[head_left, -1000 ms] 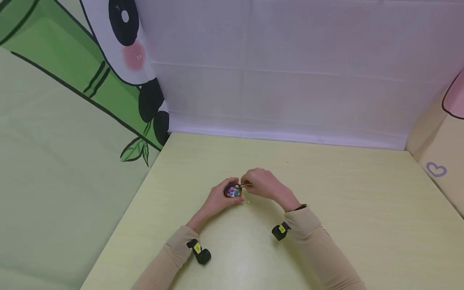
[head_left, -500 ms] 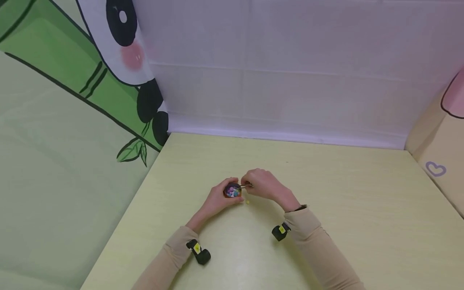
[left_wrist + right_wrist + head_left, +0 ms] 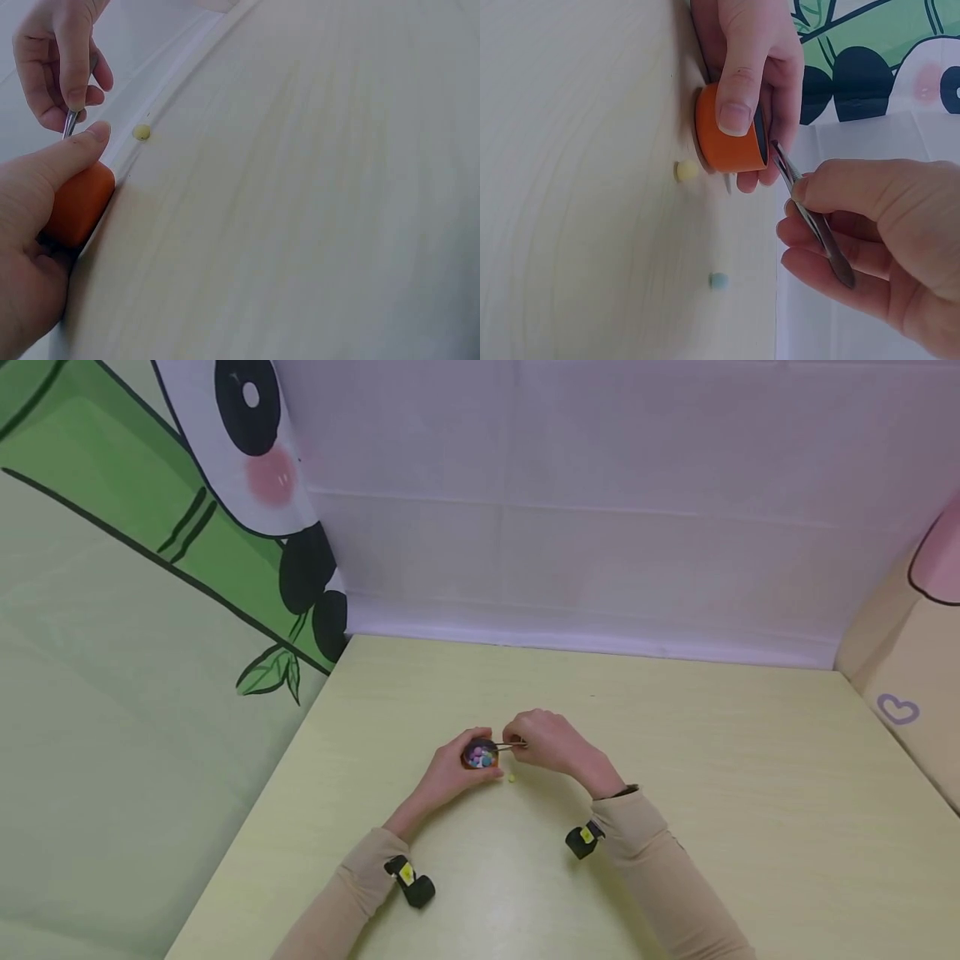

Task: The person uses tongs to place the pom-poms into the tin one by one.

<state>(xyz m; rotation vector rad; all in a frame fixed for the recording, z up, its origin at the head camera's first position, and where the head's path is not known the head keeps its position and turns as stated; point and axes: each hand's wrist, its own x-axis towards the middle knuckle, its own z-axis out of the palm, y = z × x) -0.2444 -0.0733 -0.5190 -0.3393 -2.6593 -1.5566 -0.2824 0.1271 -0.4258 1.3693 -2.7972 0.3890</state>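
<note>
Tweezers [image 3: 814,217] sit pinched in the right hand [image 3: 551,743], tips at the orange cup [image 3: 727,139] clasped by the left hand [image 3: 450,768].

A pale yellow-green worktop [image 3: 675,793] with faint wood grain fills the lower part of the head view. A pale lilac fabric wall [image 3: 585,510] with soft creases rises behind it. On the left stands a green panel [image 3: 97,635] printed with a cartoon panda [image 3: 255,452] and bamboo [image 3: 112,468]; on the right, a beige panel [image 3: 907,677] bears a small purple heart [image 3: 897,708]. The light is soft and even.
</note>
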